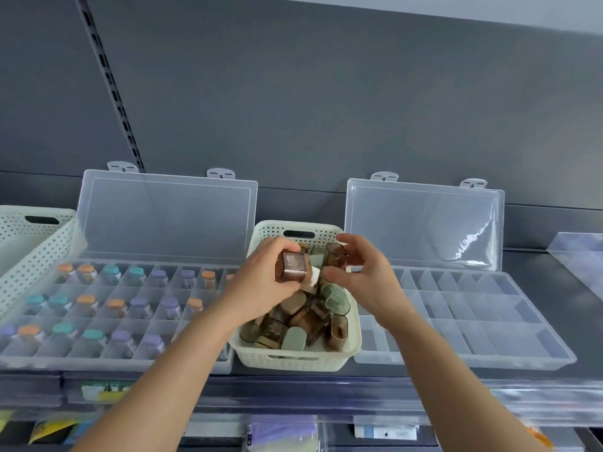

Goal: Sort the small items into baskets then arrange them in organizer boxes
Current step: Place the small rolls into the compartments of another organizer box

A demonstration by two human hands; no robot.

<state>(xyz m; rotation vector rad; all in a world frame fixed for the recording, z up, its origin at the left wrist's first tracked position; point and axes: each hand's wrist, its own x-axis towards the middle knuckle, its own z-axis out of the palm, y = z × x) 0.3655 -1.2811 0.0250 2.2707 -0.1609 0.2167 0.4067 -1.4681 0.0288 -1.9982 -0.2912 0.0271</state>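
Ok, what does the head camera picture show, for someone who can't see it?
Two bare hands, left hand and right hand, each hold a small brown translucent case above a cream perforated plastic basket of similar cases.

My left hand [261, 282] grips a glossy, brown translucent plastic case [293, 270]. The basket [295, 360] is matt, perforated cream plastic. Both organizer boxes [463, 324] are smooth clear plastic with shiny lids [424, 223].
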